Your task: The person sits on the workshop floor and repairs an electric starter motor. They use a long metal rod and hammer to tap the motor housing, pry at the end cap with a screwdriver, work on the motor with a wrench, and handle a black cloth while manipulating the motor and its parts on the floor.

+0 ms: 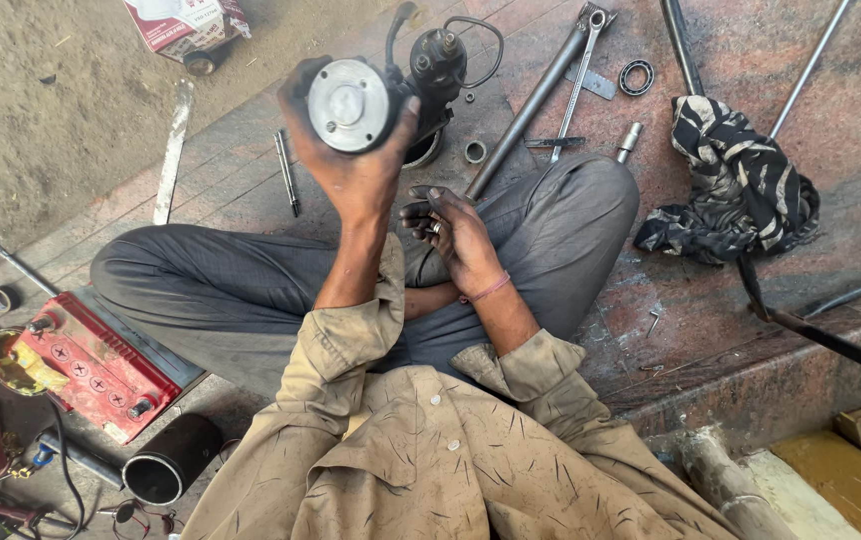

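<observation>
1. Work is being done on the floor (751, 40), a reddish, scuffed stone slab with a raised step edge at lower right; bare dirt ground (41, 110) is seen at upper left.
2. A grimy starter motor (391, 90) is held up above the lap in the left hand (356, 165), fingers wrapped tight round its body, the round, dull silver end plate facing up.
3. The right hand (451, 230) is kept loose and half curled just below, not gripping anything, apart from the left.
4. Strewn across the slab: long steel rods (536, 100), a dark bearing ring (637, 77), and a crumpled black-and-cream patterned cloth (736, 185).
5. By the left knee a red boxy battery (101, 370) is parked, next to a black cylindrical sleeve (171, 460), hollow and open-ended; whether anything's inside can't be made out.
</observation>
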A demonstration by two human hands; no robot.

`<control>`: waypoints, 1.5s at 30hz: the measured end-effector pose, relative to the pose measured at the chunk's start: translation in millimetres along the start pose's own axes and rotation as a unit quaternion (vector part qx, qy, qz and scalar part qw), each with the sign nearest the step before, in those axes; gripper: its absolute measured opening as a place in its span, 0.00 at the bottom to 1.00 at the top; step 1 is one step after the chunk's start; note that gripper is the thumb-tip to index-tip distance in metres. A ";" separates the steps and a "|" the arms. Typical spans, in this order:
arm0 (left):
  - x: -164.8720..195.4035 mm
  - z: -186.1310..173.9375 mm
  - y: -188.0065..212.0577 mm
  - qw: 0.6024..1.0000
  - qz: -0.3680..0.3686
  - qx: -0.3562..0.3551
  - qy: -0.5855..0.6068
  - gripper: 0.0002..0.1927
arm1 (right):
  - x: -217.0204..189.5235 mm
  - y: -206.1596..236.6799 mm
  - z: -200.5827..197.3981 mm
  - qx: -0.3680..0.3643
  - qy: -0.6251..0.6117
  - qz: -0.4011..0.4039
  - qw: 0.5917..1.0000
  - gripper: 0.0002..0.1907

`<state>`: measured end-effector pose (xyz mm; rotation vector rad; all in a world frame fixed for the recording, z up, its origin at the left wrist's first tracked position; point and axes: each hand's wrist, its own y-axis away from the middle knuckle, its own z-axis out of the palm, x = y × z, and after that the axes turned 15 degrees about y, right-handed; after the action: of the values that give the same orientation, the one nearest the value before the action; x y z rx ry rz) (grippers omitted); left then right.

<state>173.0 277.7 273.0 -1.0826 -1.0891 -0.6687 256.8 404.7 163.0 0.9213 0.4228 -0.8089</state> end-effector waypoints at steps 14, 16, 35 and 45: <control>-3.6 13.1 2.6 1.000 0.015 0.026 0.000 0.42 | -2.1 -1.1 -3.6 0.008 0.001 -0.003 1.000 0.17; -6.2 14.6 0.4 0.998 0.044 0.026 -0.041 0.43 | -1.2 -1.8 -4.5 0.008 0.004 -0.003 1.000 0.17; -15.5 -8.9 -6.0 0.989 -0.024 -0.138 -0.045 0.41 | -45.4 -17.0 -5.2 0.303 0.035 -0.193 0.933 0.19; -16.3 -7.4 -21.6 0.984 -0.061 -0.155 -0.056 0.35 | -121.0 -151.8 -25.5 -0.004 0.135 -0.282 0.950 0.21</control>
<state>151.3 261.9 265.0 -1.3401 -1.1804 -0.9066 62.9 425.3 144.7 0.9174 0.9560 -1.2020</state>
